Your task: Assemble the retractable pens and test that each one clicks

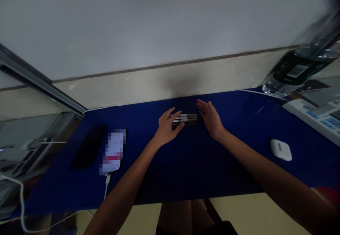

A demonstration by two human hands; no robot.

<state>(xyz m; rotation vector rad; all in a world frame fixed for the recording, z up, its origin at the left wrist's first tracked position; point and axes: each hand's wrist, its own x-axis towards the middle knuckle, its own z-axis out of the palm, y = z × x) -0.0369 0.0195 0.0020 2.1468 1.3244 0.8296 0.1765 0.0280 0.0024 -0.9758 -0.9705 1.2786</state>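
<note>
as left hand (168,128) lies open on marker pens (186,119) | right hand (211,118) open beside | blue mat (225,105) edge behind

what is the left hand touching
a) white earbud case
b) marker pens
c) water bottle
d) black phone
b, the left hand lies over the left ends of the row of marker pens, with the open right hand beside them.

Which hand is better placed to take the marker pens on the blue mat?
Left, it seems: the left hand rests on the marker pens, while the right hand is open beside their right end, apparently not touching them.
</note>
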